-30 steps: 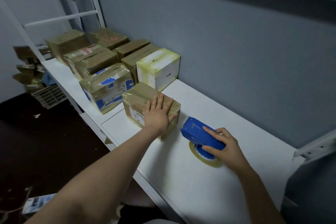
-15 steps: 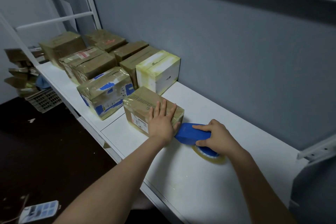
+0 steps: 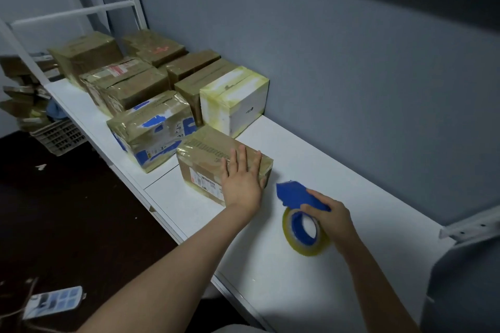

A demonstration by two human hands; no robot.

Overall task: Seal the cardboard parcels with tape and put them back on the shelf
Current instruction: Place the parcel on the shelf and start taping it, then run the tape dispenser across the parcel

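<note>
A small brown taped parcel (image 3: 208, 154) with a white label on its front lies on the white shelf (image 3: 338, 165). My left hand (image 3: 242, 178) rests flat on the parcel's near right corner, fingers straight. To its right, my right hand (image 3: 331, 217) grips a blue tape dispenser (image 3: 296, 194) carrying a roll of clear yellowish tape (image 3: 304, 232), tilted so that the roll faces me. The dispenser's front end sits a short gap away from the parcel's right side.
Several taped parcels stand in rows further left, among them a blue-patched one (image 3: 151, 130) and a white one (image 3: 235, 100). A grey wall backs the shelf. A plastic crate (image 3: 58, 136) and flattened cardboard sit beyond the shelf's far end. The dark floor lies below left.
My right hand has pulled the dispenser back from the parcel's right side and tipped it up, showing the roll. My left hand stays flat on the parcel.
</note>
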